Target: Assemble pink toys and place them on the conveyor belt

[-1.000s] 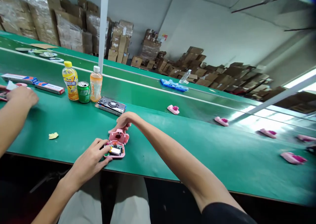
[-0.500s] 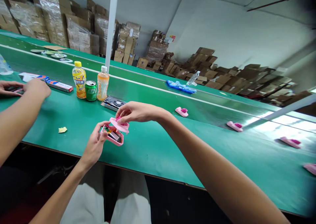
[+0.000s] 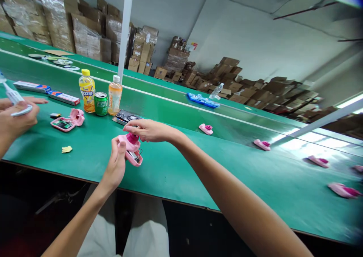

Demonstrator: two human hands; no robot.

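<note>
**A:** What's closest in?

**B:** The left hand [image 3: 115,162] and right hand [image 3: 149,131], both on a pink plastic casing [image 3: 128,143], held just in from the table's [image 3: 176,174] front edge, left of its middle.

**A:** How do they grip it?

**B:** The left fingers curl up against the near side. The right fingers reach across the top and pinch it beside a magenta lens ring [image 3: 132,138].

**A:** Which way does it point?

**B:** Its long axis tilts, with the lens end up and away, the lower end toward the right. A circuit board [image 3: 135,157] shows low down, mostly hidden and hard to make out.

**A:** Further off?

**B:** At the table's left edge, a co-worker's hands [image 3: 17,117] hold a white tube [image 3: 13,96], near an opened pink casing [image 3: 64,121]. Beyond stand a yellow bottle [image 3: 86,85], a green can [image 3: 101,103] and an orange bottle [image 3: 115,95]. Pink casings [image 3: 261,144] line the right side, and cardboard boxes [image 3: 141,53] are stacked at the back.
</note>
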